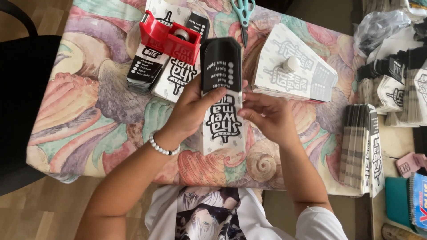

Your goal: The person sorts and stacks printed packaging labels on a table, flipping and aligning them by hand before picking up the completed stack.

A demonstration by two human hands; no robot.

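Observation:
A long black-and-white printed paper sleeve stands lengthwise over the patterned tablecloth. My left hand, with a white bead bracelet at the wrist, grips its left edge, thumb across the front. My right hand pinches its right edge near the middle. Both hands hold the sleeve just above the table.
A red tape dispenser sits on flat sleeves at the back. Teal scissors lie at the far edge. A pile of white printed paper with a small white cap lies right. Stacks of folded sleeves fill the right side.

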